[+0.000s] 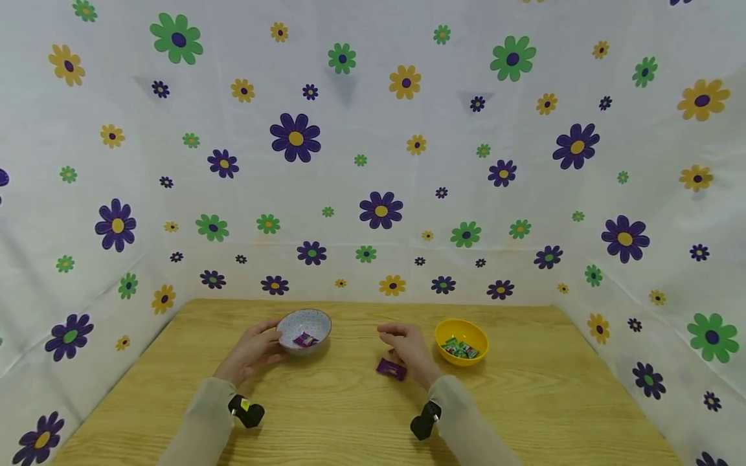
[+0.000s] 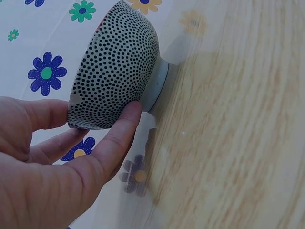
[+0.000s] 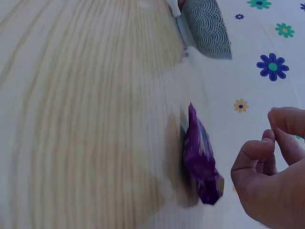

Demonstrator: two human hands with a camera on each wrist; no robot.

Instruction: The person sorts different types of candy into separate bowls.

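A speckled ceramic bowl (image 1: 303,317) stands upright on the table's left part, a purple-wrapped candy (image 1: 305,340) inside it. My left hand (image 1: 253,349) holds this bowl from its left side; up close in the left wrist view, the fingertips (image 2: 131,112) touch the dotted outer wall (image 2: 114,67). Another purple-wrapped candy (image 1: 391,369) lies on the wood, just left of and below my right hand (image 1: 410,353). That hand hovers beside the candy (image 3: 200,157) with loosely bent fingers and nothing between them.
A yellow bowl (image 1: 462,327) with several green-wrapped candies (image 1: 460,348) stands right of my right hand. The wooden table (image 1: 338,414) meets a flower-printed white cloth (image 1: 350,194) at the back and both sides. Each wrist carries a black camera (image 1: 425,421).
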